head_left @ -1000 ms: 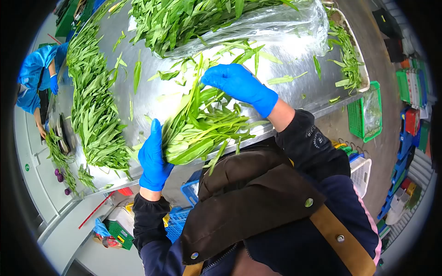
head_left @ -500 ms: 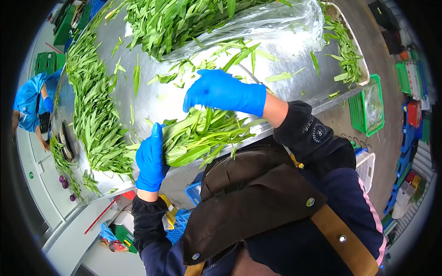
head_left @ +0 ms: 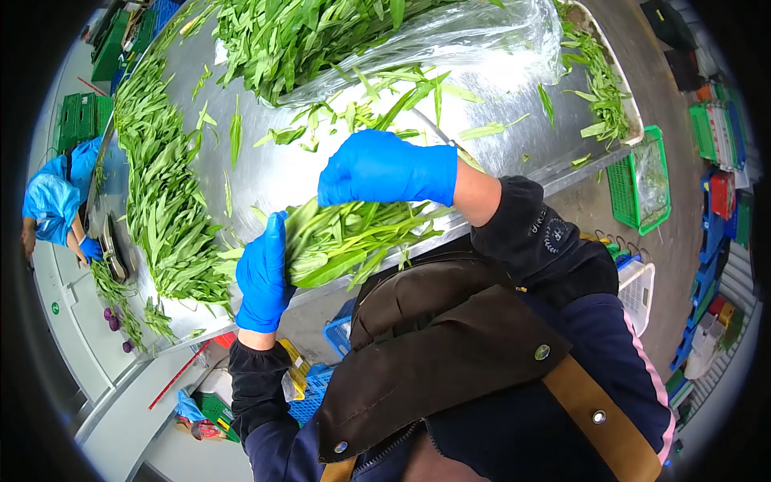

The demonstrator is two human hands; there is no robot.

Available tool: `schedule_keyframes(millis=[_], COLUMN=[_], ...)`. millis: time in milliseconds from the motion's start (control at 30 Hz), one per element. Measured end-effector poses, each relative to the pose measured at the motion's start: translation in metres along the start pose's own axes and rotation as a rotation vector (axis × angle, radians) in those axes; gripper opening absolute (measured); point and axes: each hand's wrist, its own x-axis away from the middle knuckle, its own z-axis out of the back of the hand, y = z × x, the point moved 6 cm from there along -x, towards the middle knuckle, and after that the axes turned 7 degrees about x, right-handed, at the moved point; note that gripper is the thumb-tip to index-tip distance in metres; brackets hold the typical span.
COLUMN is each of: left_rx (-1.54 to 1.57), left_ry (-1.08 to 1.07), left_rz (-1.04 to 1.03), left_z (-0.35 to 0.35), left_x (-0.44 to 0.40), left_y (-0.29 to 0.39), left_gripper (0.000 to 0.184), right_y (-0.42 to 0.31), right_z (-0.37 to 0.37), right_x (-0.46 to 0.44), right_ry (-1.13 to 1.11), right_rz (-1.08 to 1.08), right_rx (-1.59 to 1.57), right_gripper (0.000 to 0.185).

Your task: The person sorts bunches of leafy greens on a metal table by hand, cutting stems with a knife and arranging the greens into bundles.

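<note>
My left hand (head_left: 263,277), in a blue glove, is wrapped round the left end of a bunch of leafy green stems (head_left: 345,245) at the near edge of the metal table (head_left: 265,181). My right hand (head_left: 385,169), also gloved in blue, lies just above the bunch with its fingers curled down at the stems; what those fingertips hold is hidden. A thin dark tool (head_left: 440,135) shows beside the right wrist. Loose leaves (head_left: 317,124) are scattered beyond my hands.
A long row of greens (head_left: 165,209) runs down the table's left side. Greens in clear plastic (head_left: 514,40) lie at the far side. A tray of greens (head_left: 634,120) and a green crate (head_left: 620,193) are at right. A co-worker in blue (head_left: 52,201) is at left.
My right hand has moved left and down, its fingers curling over the bunch. Long stems that stood up toward it now lie flatter. The co-worker's gloved hand has moved down.
</note>
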Motion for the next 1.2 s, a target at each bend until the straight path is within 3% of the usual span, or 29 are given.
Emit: schedule_keyframes(millis=[33,100,133,167,200,233,267,333,367,400,467,533,567,700,833,900,967,1033,1100,1167,1200], left_rx=[0.002,0.044,0.116,0.117,0.219,0.322,0.281,0.283,0.288,0.235,0.221,0.198,0.200,0.119,0.205,0.261,0.288,0.345,0.364,0.374,0.464], left_ry=[0.003,-0.006,-0.011,-0.011,0.039,0.091,0.045,0.077,0.108,0.171,0.193,0.242,0.233,0.210,0.206,0.163,0.151,0.183,0.171,0.155,0.198], left_rz=[-0.001,0.084,0.163,0.162,0.213,0.264,0.282,0.277,0.265,0.241,0.272,0.293,0.287,0.155,0.172,0.169,0.218,0.235,0.266,0.263,0.358], left_z=[-0.001,-0.002,-0.003,-0.005,-0.007,-0.006,-0.004,0.000,0.002,0.005,0.007,0.005,0.006,0.004,0.003,0.002,0.002,0.002,0.002,0.005,0.004], left_x=[0.000,0.003,0.004,0.007,0.012,0.015,0.016,0.016,0.013,0.008,0.008,0.008,0.006,0.001,0.002,0.004,0.002,-0.001,-0.001,-0.001,0.005], left_y=[0.000,-0.003,-0.006,-0.008,-0.014,-0.020,-0.019,-0.017,-0.016,-0.013,-0.011,-0.015,-0.013,-0.004,-0.006,-0.003,-0.002,-0.002,-0.001,-0.001,-0.009], left_gripper=[0.080,0.086,0.086,0.086,0.084,0.082,0.077,0.076,0.074,0.075,0.075,0.077,0.077,0.078,0.076,0.075,0.074,0.072,0.069,0.066,0.065], right_y=[0.007,0.027,0.031,0.035,0.044,0.050,0.072,0.112,0.121,0.122,0.092,0.077,0.072,0.053,0.045,0.035,0.032,0.027,0.025,0.044,0.057], right_z=[-0.003,0.010,0.021,0.038,0.040,0.047,0.060,0.094,0.107,0.103,0.081,0.044,0.019,-0.028,-0.019,-0.006,-0.004,-0.003,0.006,0.005,0.020], right_x=[0.000,0.002,0.010,0.018,0.024,0.030,0.039,0.063,0.072,0.073,0.071,0.060,0.047,0.008,0.009,0.012,0.013,0.019,0.025,0.030,0.034], right_ry=[-0.001,0.252,0.380,0.423,0.329,0.308,0.425,0.537,0.433,0.433,0.407,0.035,0.054,0.051,-0.057,0.037,0.131,-0.076,-0.144,-0.079,0.147], right_rz=[-0.002,-0.048,-0.128,-0.201,-0.214,-0.344,-0.499,-0.509,-0.685,-0.682,-0.587,-0.723,-0.561,-0.470,-0.389,-0.276,-0.183,-0.205,-0.288,-0.281,-0.141], right_rx=[0.003,-0.400,-0.833,-0.821,-1.114,-1.090,-0.852,-0.069,0.143,0.148,0.626,0.117,-0.024,-0.354,-0.449,-0.290,-0.421,-0.482,-0.411,-0.661,-0.646], right_gripper=[0.039,0.027,0.028,0.030,0.029,0.028,0.028,0.034,0.038,0.038,0.064,0.080,0.083,0.076,0.064,0.053,0.049,0.045,0.041,0.036,0.030])
